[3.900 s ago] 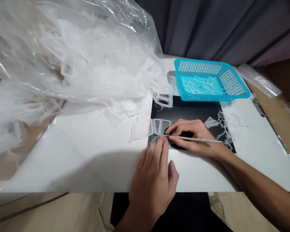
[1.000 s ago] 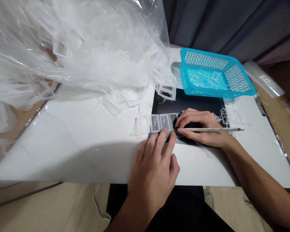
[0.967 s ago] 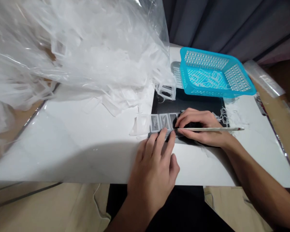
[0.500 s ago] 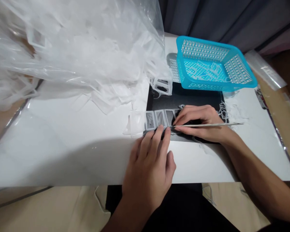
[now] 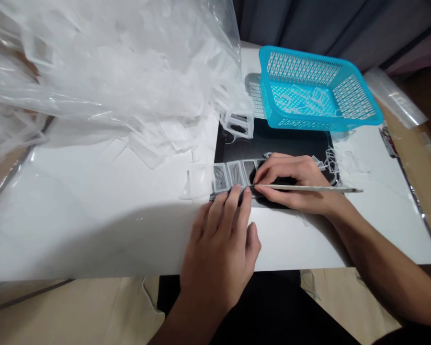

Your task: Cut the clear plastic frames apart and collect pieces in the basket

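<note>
A strip of clear plastic frames lies across the lower part of a black mat. My left hand rests palm down with its fingers spread, fingertips on the strip's near edge. Pinched between the thumb and fingers of my right hand is a thin, light-coloured tool; its tip touches the strip just right of my left fingertips. My right fingers hide the strip's right part.
A blue basket with a few clear frames inside stands behind the mat. At the back left a large clear plastic bag bulges with white pieces. White scraps lie right of the mat, near a dark clip-like object.
The view has shifted slightly. The tool in my right hand has tilted a little, and its tip has moved slightly left along the strip. My left hand stays in place on the strip.
</note>
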The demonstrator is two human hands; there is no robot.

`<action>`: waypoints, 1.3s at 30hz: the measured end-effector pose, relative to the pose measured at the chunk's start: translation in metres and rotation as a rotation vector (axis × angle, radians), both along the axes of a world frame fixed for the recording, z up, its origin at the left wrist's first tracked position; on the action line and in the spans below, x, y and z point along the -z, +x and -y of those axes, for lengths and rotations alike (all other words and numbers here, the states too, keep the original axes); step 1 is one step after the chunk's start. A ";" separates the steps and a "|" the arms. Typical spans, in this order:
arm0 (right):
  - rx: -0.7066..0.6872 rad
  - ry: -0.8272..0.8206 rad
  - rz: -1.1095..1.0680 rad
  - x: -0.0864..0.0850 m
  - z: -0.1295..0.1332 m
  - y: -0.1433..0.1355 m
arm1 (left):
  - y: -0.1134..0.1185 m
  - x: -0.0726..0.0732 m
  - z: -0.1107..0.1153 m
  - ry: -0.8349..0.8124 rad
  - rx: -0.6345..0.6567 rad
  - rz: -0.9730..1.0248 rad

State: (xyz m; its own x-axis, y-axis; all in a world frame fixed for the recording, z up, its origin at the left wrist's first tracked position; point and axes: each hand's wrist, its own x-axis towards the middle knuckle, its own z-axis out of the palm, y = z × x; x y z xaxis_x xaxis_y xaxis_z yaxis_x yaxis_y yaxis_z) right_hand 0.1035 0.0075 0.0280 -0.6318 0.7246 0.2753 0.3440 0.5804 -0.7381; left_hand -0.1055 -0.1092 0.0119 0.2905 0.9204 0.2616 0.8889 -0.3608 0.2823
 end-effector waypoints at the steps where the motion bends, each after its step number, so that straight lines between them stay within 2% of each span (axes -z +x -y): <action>1: 0.010 0.017 0.012 0.000 0.002 -0.001 | 0.000 0.000 0.000 0.000 0.001 0.000; 14: 0.060 0.331 0.150 0.005 0.014 -0.004 | 0.002 -0.002 0.000 0.009 -0.016 -0.021; 17: 0.062 0.360 0.174 0.003 0.018 -0.005 | 0.002 -0.003 0.000 -0.004 -0.009 -0.014; 22: 0.080 0.317 0.159 -0.001 0.023 -0.006 | -0.001 -0.001 0.001 -0.052 0.046 0.018; 27: 0.094 0.242 0.104 -0.001 0.020 -0.007 | -0.001 -0.001 0.001 -0.061 0.023 0.015; 32: 0.217 0.061 0.033 0.000 0.019 -0.009 | 0.001 -0.002 0.002 -0.065 -0.020 0.011; 35: 0.236 -0.028 0.015 -0.001 0.018 -0.009 | 0.002 -0.001 0.003 -0.059 -0.031 0.008; 39: 0.230 -0.050 0.003 -0.002 0.016 -0.008 | 0.003 0.001 0.002 -0.043 -0.026 0.010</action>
State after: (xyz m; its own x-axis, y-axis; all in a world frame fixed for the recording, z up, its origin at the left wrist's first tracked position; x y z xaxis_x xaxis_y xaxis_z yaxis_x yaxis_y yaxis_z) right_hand 0.0954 -0.0089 0.0301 -0.4497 0.8620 0.2339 0.4651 0.4495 -0.7626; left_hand -0.1021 -0.1113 0.0110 0.2637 0.9380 0.2249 0.8948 -0.3249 0.3061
